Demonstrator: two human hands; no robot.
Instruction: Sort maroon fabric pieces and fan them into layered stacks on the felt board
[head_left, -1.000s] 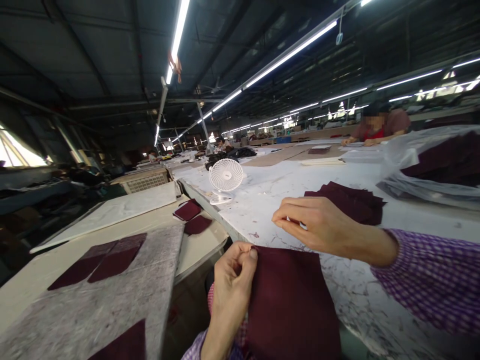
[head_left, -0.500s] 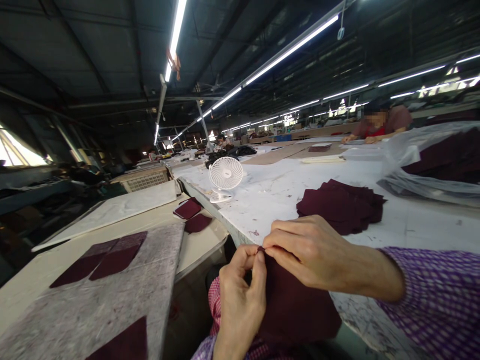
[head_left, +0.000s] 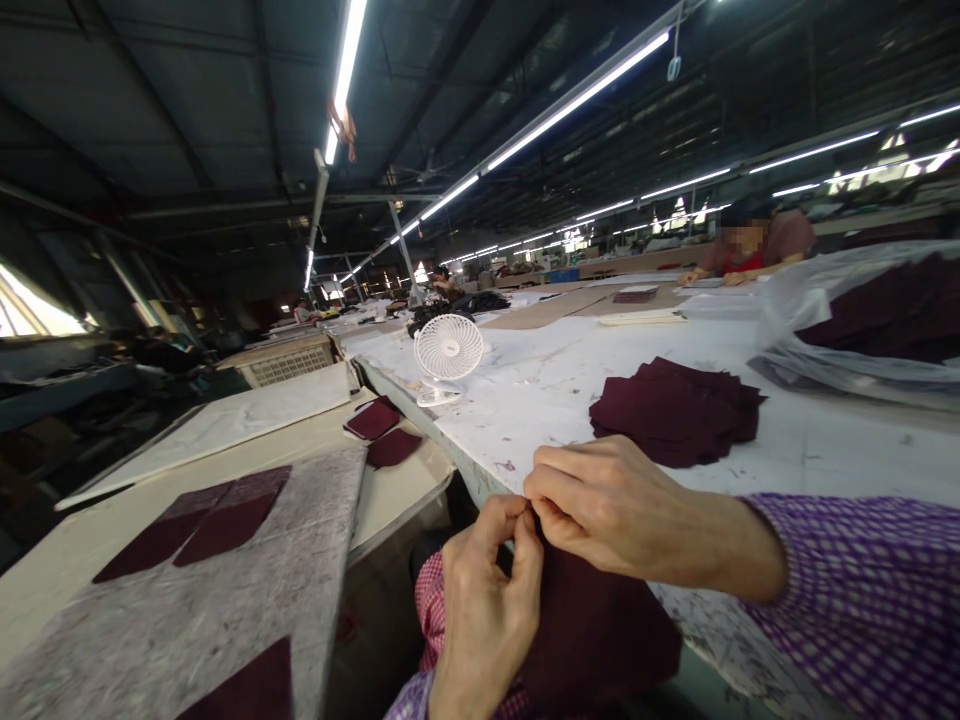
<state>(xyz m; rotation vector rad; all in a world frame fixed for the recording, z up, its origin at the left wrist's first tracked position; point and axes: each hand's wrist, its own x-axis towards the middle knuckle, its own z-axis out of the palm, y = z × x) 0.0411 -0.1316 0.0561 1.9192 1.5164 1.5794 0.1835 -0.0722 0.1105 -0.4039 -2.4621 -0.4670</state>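
A dark maroon fabric piece point(head_left: 600, 630) hangs below my two hands, its upper corner pinched between their fingertips. My left hand point(head_left: 491, 590) grips that corner between thumb and forefinger. Right against it, my right hand point(head_left: 607, 500) pinches the same edge, fingers bent and closed. The fingertips of both hands meet, so the exact bit of cloth between them is mostly hidden. Just beyond my right hand, a loose pile of maroon fabric pieces point(head_left: 675, 410) lies on the white-covered table point(head_left: 540, 375).
A small white fan point(head_left: 448, 348) stands near the table's left edge. Left of me, a grey felt-like board point(head_left: 247, 560) carries flat maroon pieces point(head_left: 232, 515). A clear plastic bag point(head_left: 795, 320) of dark cloth sits at right. Another person point(head_left: 757, 245) leans over the table farther back.
My fingertips have drawn closer together over the fabric corner, covering the bit of cloth that showed between them. The view has shifted slightly; the surrounding things stay put.
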